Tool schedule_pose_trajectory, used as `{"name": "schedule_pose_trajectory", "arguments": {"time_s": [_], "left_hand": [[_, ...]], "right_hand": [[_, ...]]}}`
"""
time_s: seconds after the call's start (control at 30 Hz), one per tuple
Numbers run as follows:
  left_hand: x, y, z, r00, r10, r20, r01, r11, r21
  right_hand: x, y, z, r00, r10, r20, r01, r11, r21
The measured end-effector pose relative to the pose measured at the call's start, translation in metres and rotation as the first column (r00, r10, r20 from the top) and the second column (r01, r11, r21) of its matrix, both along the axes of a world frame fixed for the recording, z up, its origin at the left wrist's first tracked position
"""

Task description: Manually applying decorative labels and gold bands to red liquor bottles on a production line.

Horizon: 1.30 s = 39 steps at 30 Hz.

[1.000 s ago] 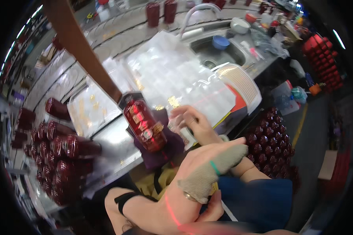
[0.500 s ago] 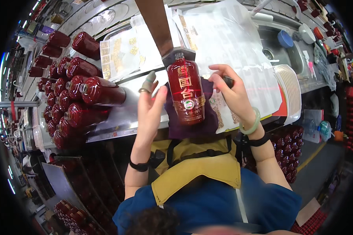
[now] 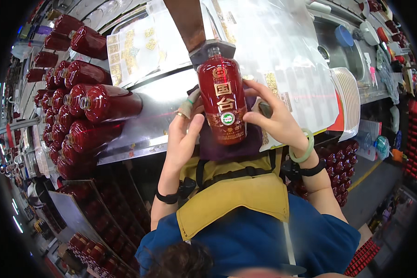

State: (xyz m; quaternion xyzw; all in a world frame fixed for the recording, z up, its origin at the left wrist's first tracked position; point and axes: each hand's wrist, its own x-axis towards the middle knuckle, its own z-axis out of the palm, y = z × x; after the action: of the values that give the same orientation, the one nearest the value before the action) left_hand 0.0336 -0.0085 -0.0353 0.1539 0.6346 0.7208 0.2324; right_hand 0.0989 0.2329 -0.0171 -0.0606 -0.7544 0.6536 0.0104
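red bottle (image 3: 222, 99) now nearer, upright under brown post (image 3: 186, 21) | left hand (image 3: 183, 136) and right hand (image 3: 275, 118) fingers clasp bottle | label pressing underway

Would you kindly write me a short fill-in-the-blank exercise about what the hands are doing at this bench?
1. Both hands hold a ____ bottle with a label.
2. The bottle lies on a ____ cloth.
3. A pale green bangle sits on the ____ wrist.
4. A heap of bottles lies to the person's ____.

Missing words: red; purple; right; left
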Motion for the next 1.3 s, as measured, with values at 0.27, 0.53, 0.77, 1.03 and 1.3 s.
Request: {"name": "schedule_pose_trajectory", "arguments": {"time_s": [0.27, 0.53, 0.77, 1.03, 1.3], "left_hand": [[-0.007, -0.018, -0.008, 0.984, -0.010, -0.180, -0.048, 0.948, -0.314], [0.005, -0.007, -0.002, 0.913, -0.064, -0.403, -0.050, 0.963, -0.265], [0.015, 0.005, -0.011, 0.793, -0.060, -0.606, -0.202, 0.913, -0.354], [0.017, 0.005, -0.010, 0.911, -0.009, -0.413, -0.116, 0.955, -0.275], [0.024, 0.019, -0.002, 0.822, 0.009, -0.569, -0.211, 0.934, -0.289]], "right_hand": [[0.001, 0.006, 0.012, 0.986, 0.050, 0.162, -0.075, 0.986, 0.151], [-0.007, 0.021, 0.006, 0.978, 0.103, 0.180, -0.151, 0.948, 0.279], [-0.008, 0.023, 0.001, 0.972, 0.162, 0.171, -0.182, 0.977, 0.108], [0.008, 0.033, 0.054, 0.892, 0.331, 0.309, -0.354, 0.935, 0.019], [-0.005, 0.008, 0.102, 0.857, 0.515, -0.021, -0.499, 0.819, -0.284]]}}
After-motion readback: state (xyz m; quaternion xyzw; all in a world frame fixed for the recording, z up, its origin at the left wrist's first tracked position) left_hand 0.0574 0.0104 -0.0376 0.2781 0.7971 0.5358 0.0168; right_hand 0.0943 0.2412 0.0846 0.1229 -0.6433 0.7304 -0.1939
